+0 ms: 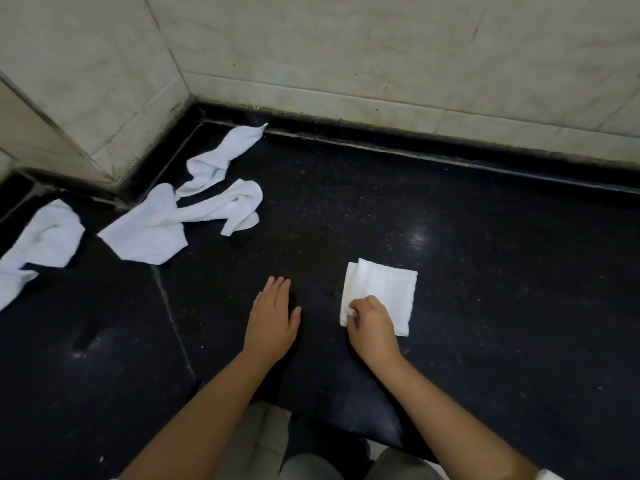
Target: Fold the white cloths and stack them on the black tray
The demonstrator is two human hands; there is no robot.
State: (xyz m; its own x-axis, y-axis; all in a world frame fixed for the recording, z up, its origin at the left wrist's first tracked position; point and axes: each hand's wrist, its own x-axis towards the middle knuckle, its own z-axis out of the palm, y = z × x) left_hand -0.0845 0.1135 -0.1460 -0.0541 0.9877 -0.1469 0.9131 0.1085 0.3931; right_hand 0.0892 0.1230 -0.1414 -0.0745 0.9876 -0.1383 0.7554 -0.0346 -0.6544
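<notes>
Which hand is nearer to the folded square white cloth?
The right hand: it pinches the folded square white cloth at its near left corner. The left hand lies flat on the black surface, left of the cloth, apart.

One folded white cloth, three loose ones on the black surface

The folded cloth (381,292) lies flat as a square near the front edge; crumpled cloths (156,230) (221,161) (38,244) sprawl toward the back-left corner and left edge.
</notes>
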